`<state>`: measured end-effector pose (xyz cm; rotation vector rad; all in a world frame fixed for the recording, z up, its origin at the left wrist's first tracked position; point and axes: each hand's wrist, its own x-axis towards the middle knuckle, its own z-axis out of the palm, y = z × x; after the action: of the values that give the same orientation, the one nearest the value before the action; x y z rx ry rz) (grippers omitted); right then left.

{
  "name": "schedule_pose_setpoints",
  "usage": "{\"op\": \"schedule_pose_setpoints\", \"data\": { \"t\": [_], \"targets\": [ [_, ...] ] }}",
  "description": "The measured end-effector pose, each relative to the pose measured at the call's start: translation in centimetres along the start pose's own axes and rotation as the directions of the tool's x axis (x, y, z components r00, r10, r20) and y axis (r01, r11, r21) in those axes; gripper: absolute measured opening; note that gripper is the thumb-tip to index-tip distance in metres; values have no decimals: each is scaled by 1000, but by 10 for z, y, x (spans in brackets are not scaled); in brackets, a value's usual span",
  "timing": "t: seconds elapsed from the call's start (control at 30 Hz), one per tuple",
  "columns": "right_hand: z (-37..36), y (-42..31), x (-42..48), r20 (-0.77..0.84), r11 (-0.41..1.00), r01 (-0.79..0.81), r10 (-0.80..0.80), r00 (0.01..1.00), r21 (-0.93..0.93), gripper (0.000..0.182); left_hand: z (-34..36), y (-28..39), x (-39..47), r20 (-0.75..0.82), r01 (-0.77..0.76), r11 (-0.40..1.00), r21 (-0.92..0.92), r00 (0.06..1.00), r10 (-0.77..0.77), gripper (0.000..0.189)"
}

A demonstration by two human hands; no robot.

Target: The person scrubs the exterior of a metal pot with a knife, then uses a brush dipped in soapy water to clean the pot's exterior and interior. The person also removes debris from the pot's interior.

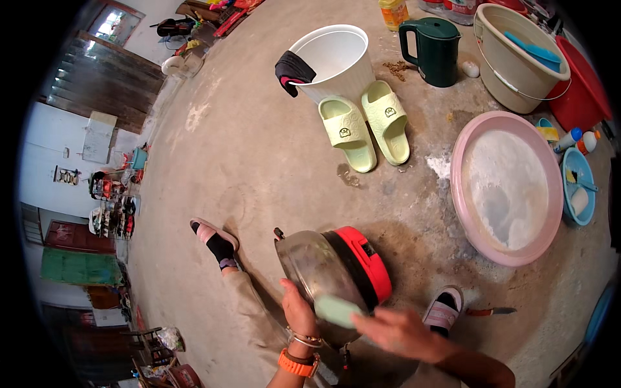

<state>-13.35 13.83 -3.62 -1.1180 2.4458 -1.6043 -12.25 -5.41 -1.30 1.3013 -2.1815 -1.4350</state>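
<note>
A metal electric pot [310,262] with a black-and-red base [366,264] is tipped on its side in front of me, its base turned away to the right. My left hand [298,308] steadies the pot's near side; some fingers are hidden against it. On that wrist are bracelets and an orange watch [297,363]. A pale green scrubbing pad or sponge [337,310], blurred, is pinched in the fingers of my right hand [398,332] against the metal wall. A small black-tipped handle [346,356] shows at the pot's lower edge.
A knife [491,312] lies on the concrete floor by my right slipper [444,310]. Cloudy water fills the pink basin [458,194]. Farther off are green slippers [347,131], a white bucket [339,80], a dark green kettle [436,53] and a beige bucket [509,82].
</note>
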Motion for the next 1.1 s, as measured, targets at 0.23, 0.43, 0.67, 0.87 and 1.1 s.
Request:
{"op": "schedule_pose_setpoints", "data": {
  "t": [0.23, 0.43, 0.67, 0.87, 1.1],
  "targets": [
    [8, 31, 53, -100, 995, -81, 86, 991, 50, 25, 10, 16, 3, 57, 63, 994, -85, 997, -58, 68],
    [18, 38, 40, -76, 982, -108, 121, 990, 155, 28, 10, 0, -2, -130, -16, 999, -49, 992, 9, 57],
    [4, 25, 6, -13, 974, -135, 140, 990, 184, 31, 7, 2, -6, -45, -32, 999, -19, 999, 31, 56],
    [31, 54, 57, -40, 898, -177, 210, 977, 402, 26, 2, 3, 6, -110, -2, 993, -118, 994, -12, 62],
    [17, 24, -22, 78, 934, -206, 192, 978, 292, 29, -14, -2, 12, 12, 119, 939, -322, 993, -121, 65]
  ]
}}
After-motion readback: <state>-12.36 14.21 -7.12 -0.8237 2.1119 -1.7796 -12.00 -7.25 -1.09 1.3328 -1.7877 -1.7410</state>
